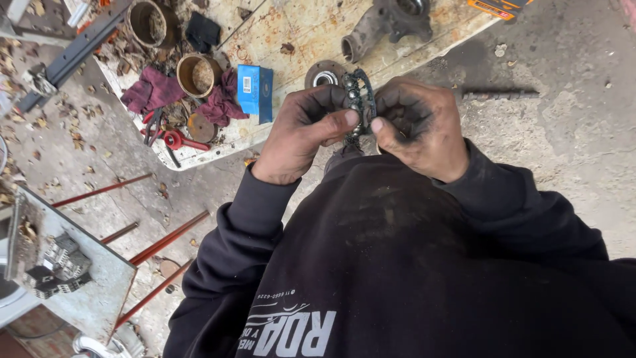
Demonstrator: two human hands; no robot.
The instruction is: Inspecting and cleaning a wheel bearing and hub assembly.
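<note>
A rough grey concrete floor (570, 132) spreads in daylight; dry leaves (26, 86) litter it left of the rusty pale board (311, 33) lying there.

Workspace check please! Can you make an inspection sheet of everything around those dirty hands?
Surface: worn, rust-stained board on concrete ground.
Job's things: greasy ball bearing cage, held between left hand and right hand.
Clutter: blue box, maroon rags, two rusty cups, red-handled pliers, round hub, cast metal knuckle, dead leaves.
Grippers: both hands' fingers pinch the cage.
Cables: nothing seen.
Surroundings: threaded bolt, red rods.
</note>
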